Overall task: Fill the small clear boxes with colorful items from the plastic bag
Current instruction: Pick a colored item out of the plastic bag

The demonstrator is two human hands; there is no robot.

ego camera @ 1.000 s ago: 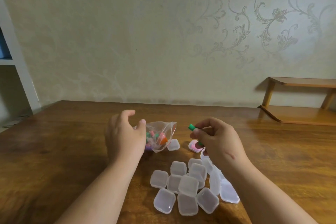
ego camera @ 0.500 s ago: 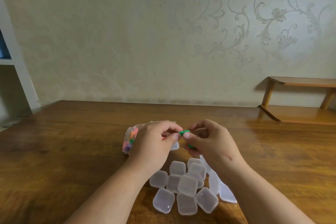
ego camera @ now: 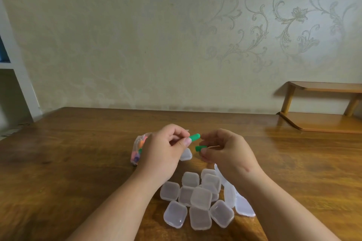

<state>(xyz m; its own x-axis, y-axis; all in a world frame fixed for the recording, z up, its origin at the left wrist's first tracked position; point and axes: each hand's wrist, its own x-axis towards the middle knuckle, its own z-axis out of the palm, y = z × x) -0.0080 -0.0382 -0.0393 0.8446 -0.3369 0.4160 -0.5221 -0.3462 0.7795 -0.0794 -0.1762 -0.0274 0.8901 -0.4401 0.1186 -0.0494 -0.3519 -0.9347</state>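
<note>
My left hand pinches a small green piece between thumb and fingertips, above the table. My right hand pinches a second green piece just below and to the right of the first; the two pieces are apart. Behind my left hand lies the plastic bag with colorful items inside, partly hidden. Several small clear boxes lie clustered on the table below my hands, lids shut. One more clear box sits between my hands.
The wooden table runs back to a patterned wall. A low wooden shelf stands at the back right. A white shelf unit is at the far left edge.
My left hand left the bag and came to meet my right hand. The green item held by the right hand is now two pieces, one in each hand, pulled apart.
</note>
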